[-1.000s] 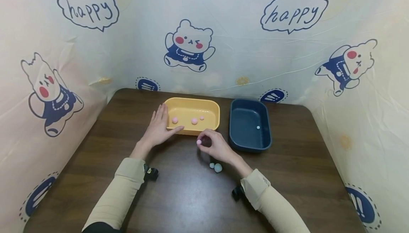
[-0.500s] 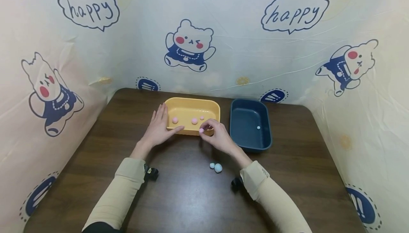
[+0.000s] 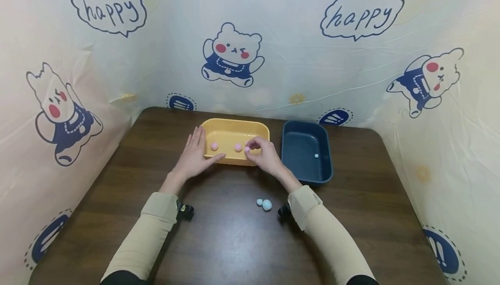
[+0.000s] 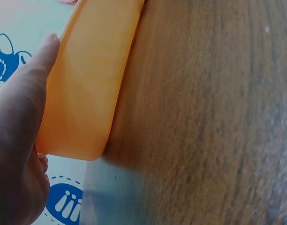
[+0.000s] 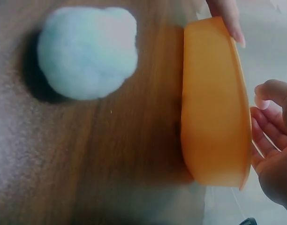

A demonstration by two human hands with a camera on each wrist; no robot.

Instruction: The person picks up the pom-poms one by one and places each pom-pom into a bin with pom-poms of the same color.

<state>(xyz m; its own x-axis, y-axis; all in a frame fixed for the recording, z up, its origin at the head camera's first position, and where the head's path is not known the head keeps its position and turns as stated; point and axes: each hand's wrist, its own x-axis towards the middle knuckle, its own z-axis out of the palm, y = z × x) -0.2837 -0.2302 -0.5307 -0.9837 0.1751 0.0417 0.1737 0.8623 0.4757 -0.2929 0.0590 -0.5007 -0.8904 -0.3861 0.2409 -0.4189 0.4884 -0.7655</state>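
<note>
Pinched a pink ball (image 3: 247, 149) between the thumb and curled fingers of the right hand (image 3: 267, 155), just right of the middle of the head frame, at the near right part of a yellow tray (image 3: 234, 135). Could not tell the ball's height above the tray floor. Spread the left hand (image 3: 194, 157) wide, left of centre: fingers straight against the tray's left end, thumb apart from them along the near rim. Saw that thumb again at the left of the left wrist frame, touching the tray. Found two more pink balls inside, one (image 3: 214, 146) toward the left end, another (image 3: 238, 147) just beside the pinched one. Noted two pale blue balls, a smaller (image 3: 259, 202) and a larger (image 3: 267, 205), side by side on the dark wooden surface (image 3: 218, 241), below centre in the head frame. Noted a dark blue tray (image 3: 302, 150) right of the yellow one, near but apart, with a tiny pale ball (image 3: 316, 156) inside. Met a pale sheet (image 3: 289, 63) with cartoon bears across the top.
</note>
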